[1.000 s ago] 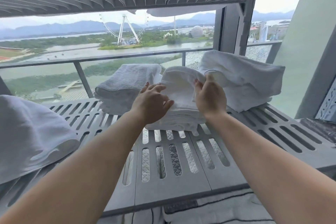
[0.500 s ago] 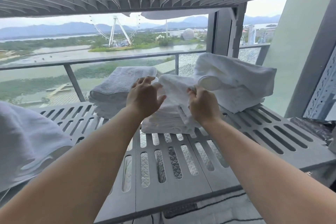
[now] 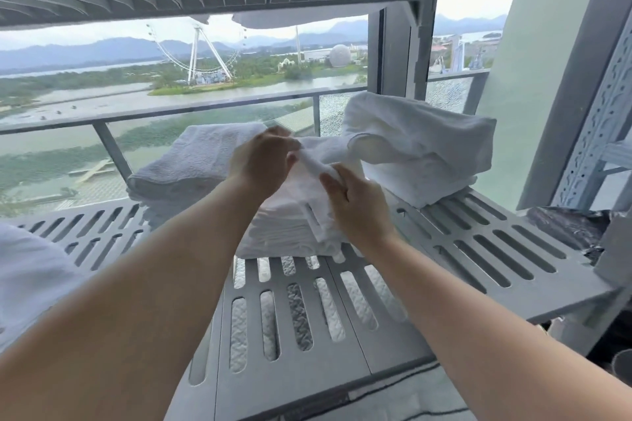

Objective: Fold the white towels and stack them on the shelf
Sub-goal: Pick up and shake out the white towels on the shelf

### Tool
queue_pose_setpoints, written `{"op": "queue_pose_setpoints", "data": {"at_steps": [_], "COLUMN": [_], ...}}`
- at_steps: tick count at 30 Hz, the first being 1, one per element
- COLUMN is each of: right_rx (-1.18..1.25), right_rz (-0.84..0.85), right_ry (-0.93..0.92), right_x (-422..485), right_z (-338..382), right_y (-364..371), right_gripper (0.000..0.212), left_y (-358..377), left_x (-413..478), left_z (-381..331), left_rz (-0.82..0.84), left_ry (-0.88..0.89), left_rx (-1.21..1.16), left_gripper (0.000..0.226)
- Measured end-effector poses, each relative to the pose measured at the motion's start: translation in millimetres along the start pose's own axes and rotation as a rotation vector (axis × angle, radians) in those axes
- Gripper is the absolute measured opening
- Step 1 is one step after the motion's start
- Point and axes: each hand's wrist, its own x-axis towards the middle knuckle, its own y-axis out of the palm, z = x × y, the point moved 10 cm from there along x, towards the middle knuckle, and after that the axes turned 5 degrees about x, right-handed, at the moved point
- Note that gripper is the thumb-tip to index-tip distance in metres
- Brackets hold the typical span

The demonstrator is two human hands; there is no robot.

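The top towel (image 3: 316, 161) lies bunched on the middle stack (image 3: 284, 229) of the slotted shelf (image 3: 478, 243).
Your left hand (image 3: 261, 161) curls its fingers round a raised fold of it; your right hand (image 3: 359, 207) seems to pinch the near edge, though its fingertips are hidden. If you pull unevenly, the fold can open and drag the layers below out of line, and you can knock the loose pile (image 3: 420, 143) just beside it.
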Motion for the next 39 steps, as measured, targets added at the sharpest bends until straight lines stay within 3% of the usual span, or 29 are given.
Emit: {"op": "queue_pose_setpoints", "data": {"at_steps": [3,7,9,11,15,18,23,29,33,35,39], "right_rx": [0.054,-0.098,-0.030,0.057,-0.015,0.028,0.157,0.151,0.150,0.209,0.386], "right_rz": [0.050,0.002,0.041,0.022,-0.038,-0.193,-0.329,-0.352,-0.382,-0.426,-0.449], "right_ry": [0.137,0.426,0.599,0.637,0.504,0.409,0.306,0.105,-0.021,-0.046,-0.002], "right_x": [2.7,14.5,11.2,12.5,32.4,47.2,55.5,45.2,41.6,39.1,24.7], "right_z": [-15.5,-58.8,-79.2,-81.5,-56.5,-29.1,10.0,62.0,105.6,126.0,146.1], "right_y": [2.2,-6.6,-1.8,-1.6,-13.1,-30.7,-34.0,-22.8,-23.7,-25.1,-11.3], "right_gripper": [0.050,0.038,0.061,0.068,0.028,0.016,0.013,0.032,0.046,0.042,0.008], "left_y": [-15.0,-24.6,-29.2,-32.5,-37.1,-47.8,-84.6,-126.1,-153.6,-172.4,-193.7], "left_x": [-0.7,-6.0,-8.1,-9.4,-9.4,-7.6,2.3,-18.9,-34.1,-40.7,-57.1], "left_z": [12.1,30.3,34.3,38.1,51.7,63.6,68.7,75.0,93.6,95.0,110.8], "left_rz": [-0.091,-0.147,-0.153,-0.152,-0.145,-0.196,-0.301,-0.400,-0.401,-0.378,-0.301], "left_ry": [-0.094,-0.192,-0.194,-0.196,-0.248,-0.303,-0.285,-0.271,-0.298,-0.274,-0.283], "left_rx": [-0.040,-0.279,-0.373,-0.462,-0.665,-0.848,-1.074,-1.143,-1.259,-1.296,-1.249], "left_gripper": [0.022,0.023,0.024,0.024,0.022,0.021,0.025,0.030,0.017,0.015,0.010]}}
